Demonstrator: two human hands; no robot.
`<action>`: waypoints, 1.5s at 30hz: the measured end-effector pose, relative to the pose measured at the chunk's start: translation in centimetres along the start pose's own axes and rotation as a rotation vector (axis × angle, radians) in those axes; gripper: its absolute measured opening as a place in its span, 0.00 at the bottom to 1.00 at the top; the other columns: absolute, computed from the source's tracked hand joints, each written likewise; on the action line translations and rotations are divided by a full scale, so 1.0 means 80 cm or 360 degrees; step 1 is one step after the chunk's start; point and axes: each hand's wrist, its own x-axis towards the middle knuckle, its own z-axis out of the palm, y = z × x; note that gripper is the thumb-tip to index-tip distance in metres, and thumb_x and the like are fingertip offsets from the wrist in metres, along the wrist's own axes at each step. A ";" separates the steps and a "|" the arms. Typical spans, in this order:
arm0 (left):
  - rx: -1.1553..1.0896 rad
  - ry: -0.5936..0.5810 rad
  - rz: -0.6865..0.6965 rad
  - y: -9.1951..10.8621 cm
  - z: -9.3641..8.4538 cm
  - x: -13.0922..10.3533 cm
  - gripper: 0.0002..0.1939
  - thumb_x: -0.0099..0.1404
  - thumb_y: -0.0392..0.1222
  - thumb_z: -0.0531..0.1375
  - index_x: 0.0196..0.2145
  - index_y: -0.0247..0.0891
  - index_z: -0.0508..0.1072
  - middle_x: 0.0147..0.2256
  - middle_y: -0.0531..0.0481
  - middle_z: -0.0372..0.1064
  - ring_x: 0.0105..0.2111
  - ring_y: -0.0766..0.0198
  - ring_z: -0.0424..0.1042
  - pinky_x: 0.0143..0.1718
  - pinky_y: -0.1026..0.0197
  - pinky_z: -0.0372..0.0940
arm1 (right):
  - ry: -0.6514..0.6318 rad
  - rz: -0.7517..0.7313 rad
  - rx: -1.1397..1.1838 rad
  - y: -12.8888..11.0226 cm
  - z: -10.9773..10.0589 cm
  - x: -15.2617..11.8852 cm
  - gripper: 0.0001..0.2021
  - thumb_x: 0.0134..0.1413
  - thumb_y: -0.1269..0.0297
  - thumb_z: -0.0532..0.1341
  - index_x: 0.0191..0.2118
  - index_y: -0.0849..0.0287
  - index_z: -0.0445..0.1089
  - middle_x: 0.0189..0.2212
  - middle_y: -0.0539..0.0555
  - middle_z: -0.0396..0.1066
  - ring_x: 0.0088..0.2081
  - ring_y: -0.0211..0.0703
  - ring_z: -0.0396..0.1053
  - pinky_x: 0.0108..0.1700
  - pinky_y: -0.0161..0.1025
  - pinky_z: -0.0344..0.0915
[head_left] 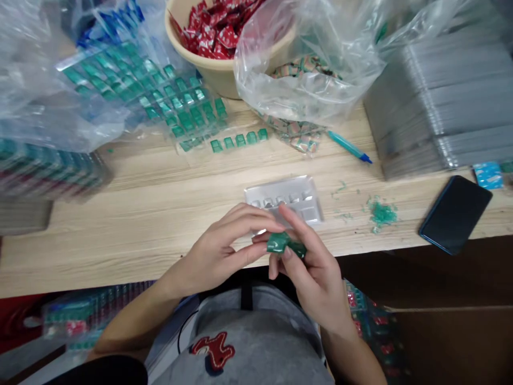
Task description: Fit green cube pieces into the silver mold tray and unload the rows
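Note:
Near the table's front edge, my left hand (218, 248) and my right hand (315, 270) meet around small glossy green plastic pieces (277, 242). My left thumb and fingers pinch the left end, while the right thumb presses against the right part. Fingers partly hide the pieces, so I cannot tell whether they are joined. Just beyond the hands lies a clear plastic blister tray (315, 208) with moulded pockets; my fingers overlap its near edge in view.
Behind stand a row of green pieces (240, 140), a tub (220, 72) of red packets and a plastic bag (304, 101). To the right are a blue pen (348, 146), green scraps (382, 213), a phone (456, 214) and stacked clear trays (441, 101). Filled trays (48, 166) stand left.

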 end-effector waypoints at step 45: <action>0.0094 0.0401 0.0000 -0.008 0.035 -0.038 0.15 0.67 0.34 0.61 0.51 0.42 0.70 0.43 0.48 0.73 0.45 0.64 0.73 0.46 0.62 0.71 | 0.0092 0.0469 0.0654 0.024 0.005 -0.001 0.10 0.58 0.57 0.61 0.34 0.57 0.62 0.20 0.43 0.66 0.15 0.25 0.57 0.18 0.25 0.50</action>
